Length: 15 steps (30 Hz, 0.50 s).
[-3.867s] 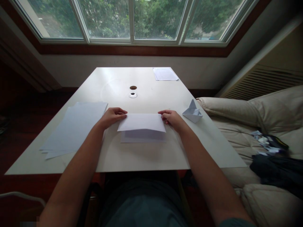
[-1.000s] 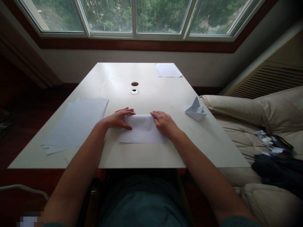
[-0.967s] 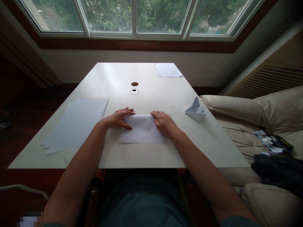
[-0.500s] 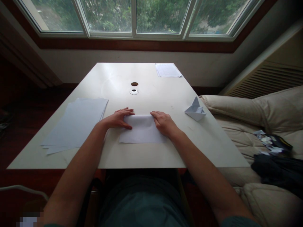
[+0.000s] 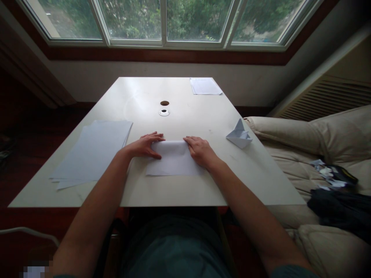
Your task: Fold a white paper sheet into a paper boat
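A folded sheet of white paper [image 5: 174,162] lies in front of me, its fold on the far side and bulging slightly. My left hand [image 5: 147,145] rests on its left end, fingers and thumb spread apart, the fingertips by the far edge and the thumb on top. At the right end of the fold, my right hand [image 5: 200,150] has its fingers close together and grips the paper; the underside of the fingers is hidden. To the right stands a folded paper boat [image 5: 240,134].
The white table [image 5: 179,193] carries loose paper sheets [image 5: 92,150] on the left and a smaller paper stack [image 5: 205,86] at the far right corner. Two round holes sit near its middle. A beige sofa [image 5: 290,154] with dark cloth [image 5: 339,208] adjoins the right side.
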Tool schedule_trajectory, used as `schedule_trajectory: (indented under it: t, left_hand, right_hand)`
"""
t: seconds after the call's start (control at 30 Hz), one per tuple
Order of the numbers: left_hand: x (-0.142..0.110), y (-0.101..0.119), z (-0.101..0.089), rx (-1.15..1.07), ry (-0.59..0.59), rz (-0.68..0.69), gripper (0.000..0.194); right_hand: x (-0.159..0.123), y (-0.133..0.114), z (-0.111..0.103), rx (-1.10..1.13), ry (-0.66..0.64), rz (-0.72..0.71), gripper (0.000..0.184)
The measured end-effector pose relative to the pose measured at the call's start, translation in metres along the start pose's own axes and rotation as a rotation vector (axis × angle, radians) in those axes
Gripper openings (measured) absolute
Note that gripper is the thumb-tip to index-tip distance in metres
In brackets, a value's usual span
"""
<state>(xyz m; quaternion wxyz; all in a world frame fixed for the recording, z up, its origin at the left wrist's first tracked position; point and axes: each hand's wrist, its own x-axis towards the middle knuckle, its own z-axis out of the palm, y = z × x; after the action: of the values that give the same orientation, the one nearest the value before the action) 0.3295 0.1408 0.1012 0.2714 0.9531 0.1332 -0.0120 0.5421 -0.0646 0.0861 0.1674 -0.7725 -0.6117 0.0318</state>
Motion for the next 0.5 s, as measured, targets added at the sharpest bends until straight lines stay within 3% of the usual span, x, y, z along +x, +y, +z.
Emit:
schedule_trajectory:
  t: [0.5]
  left_hand:
    - [-0.0018, 0.0049, -0.0013, 0.012, 0.022, 0.007, 0.087]
  right_hand:
    - [-0.0015, -0.0046, -0.0003, -0.032, -0.019, 0.020, 0.045]
